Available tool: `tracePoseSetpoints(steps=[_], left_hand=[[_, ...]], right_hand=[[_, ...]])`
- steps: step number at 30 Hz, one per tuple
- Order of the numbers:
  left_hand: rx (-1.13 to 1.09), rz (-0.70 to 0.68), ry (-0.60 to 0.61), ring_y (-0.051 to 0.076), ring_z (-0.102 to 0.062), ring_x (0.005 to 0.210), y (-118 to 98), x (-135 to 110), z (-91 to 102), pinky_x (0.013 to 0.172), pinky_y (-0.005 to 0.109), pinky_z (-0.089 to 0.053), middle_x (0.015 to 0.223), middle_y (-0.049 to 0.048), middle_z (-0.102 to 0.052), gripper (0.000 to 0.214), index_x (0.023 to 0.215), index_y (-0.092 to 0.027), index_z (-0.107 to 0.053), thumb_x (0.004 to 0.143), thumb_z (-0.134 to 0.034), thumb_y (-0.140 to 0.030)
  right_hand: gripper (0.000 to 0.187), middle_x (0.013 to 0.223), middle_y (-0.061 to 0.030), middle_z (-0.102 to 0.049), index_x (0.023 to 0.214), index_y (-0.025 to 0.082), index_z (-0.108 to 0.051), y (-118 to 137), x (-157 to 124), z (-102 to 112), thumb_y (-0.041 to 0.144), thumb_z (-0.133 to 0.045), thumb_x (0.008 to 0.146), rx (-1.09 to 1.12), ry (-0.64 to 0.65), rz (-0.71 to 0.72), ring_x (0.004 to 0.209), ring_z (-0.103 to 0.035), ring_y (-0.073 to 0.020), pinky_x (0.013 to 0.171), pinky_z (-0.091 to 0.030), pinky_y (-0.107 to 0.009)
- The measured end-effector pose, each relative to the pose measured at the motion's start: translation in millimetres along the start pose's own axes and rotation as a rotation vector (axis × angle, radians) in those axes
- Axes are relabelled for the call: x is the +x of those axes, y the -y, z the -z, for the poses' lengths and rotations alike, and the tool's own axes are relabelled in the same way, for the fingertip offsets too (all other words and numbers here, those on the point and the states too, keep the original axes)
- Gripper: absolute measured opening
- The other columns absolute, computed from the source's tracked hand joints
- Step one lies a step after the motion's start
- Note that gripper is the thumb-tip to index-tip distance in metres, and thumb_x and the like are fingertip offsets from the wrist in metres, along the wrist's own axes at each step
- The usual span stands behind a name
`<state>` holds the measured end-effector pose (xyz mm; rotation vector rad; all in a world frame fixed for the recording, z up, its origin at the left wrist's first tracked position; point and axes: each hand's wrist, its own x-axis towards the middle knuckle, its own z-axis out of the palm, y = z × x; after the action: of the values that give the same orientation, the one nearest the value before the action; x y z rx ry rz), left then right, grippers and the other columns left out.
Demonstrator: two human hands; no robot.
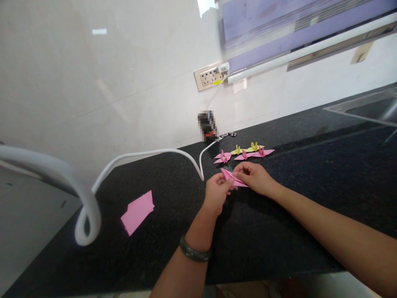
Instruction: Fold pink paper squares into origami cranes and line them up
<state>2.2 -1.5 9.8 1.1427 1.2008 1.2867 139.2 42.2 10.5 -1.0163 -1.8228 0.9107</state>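
Between my two hands is a pink folded paper [236, 181], narrow and pointed at its ends, held above the dark counter. My left hand [217, 192] pinches its left part, thumb on top and fingers beneath. My right hand [256, 178] grips the upper right part with thumb and bent fingers. Just beyond my hands sit several finished paper cranes, pink ones [262, 153] and yellow ones [254, 147], lined up in two rows. To the left lies a small stack of pink paper sheets [138, 212]. The underside of the folded paper is hidden by my fingers.
A thick white cable [161, 151] loops over the left of the black counter [173, 256]. Against the wall stands a blurred-out dark object [207, 125], below a wall socket [211, 77] with a plug. A sink edge [356, 109] shows at the far right.
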Motion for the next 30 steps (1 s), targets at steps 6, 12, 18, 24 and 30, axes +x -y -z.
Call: tracePoseSetpoints(steps=[6,12,18,24,30], left_hand=[[0.033,-0.004,0.009,0.007,-0.05,0.049,-1.2,-0.5,-2.1,0.039,0.014,-0.033,0.062,0.0032,-0.055,0.032,0.079,-0.011,-0.057,0.063,-0.057,-0.038],[0.053,-0.051,-0.101,0.007,-0.047,0.045,-0.1,1.2,-1.2,0.037,0.014,-0.03,0.056,0.0014,-0.054,0.029,0.073,-0.011,-0.056,0.064,-0.055,-0.038],[-0.01,-0.081,-0.19,0.008,-0.053,0.053,-2.6,1.9,-1.8,0.044,0.016,-0.038,0.067,0.0029,-0.058,0.03,0.081,-0.012,-0.054,0.063,-0.056,-0.035],[-0.096,-0.004,-0.237,0.009,-0.055,0.053,-3.4,3.6,-2.9,0.051,0.02,-0.043,0.066,0.002,-0.058,0.029,0.079,-0.013,-0.05,0.06,-0.06,-0.033],[-0.127,0.121,-0.174,0.012,-0.059,0.058,-1.8,4.4,-0.7,0.05,0.018,-0.042,0.065,0.0046,-0.059,0.025,0.069,-0.012,-0.05,0.06,-0.06,-0.032]], right_hand=[[0.015,0.063,0.0,-0.056,0.071,0.017,-0.056,3.0,-1.3,1.7,0.029,-0.048,0.069,-0.059,0.026,0.032,0.054,-0.046,-0.01,0.049,-0.035,-0.021],[0.021,0.056,0.0012,-0.052,0.066,0.016,-0.054,7.1,-3.0,-0.7,0.035,-0.047,0.07,0.049,0.037,-0.018,0.048,-0.045,-0.0088,0.046,-0.034,-0.02],[0.033,0.048,0.0024,-0.047,0.06,0.016,-0.05,13.9,-5.4,2.4,0.045,-0.043,0.072,0.105,0.121,-0.077,0.043,-0.043,-0.0081,0.043,-0.032,-0.02],[0.024,0.057,0.0013,-0.052,0.069,0.016,-0.058,12.0,-7.8,-0.9,0.039,-0.052,0.066,-0.054,0.114,0.02,0.05,-0.043,-0.0094,0.046,-0.031,-0.02],[0.019,0.065,-0.0009,-0.058,0.077,0.018,-0.058,3.5,-6.3,-3.5,0.031,-0.047,0.071,-0.1,0.012,0.059,0.055,-0.048,-0.0116,0.05,-0.035,-0.022]])
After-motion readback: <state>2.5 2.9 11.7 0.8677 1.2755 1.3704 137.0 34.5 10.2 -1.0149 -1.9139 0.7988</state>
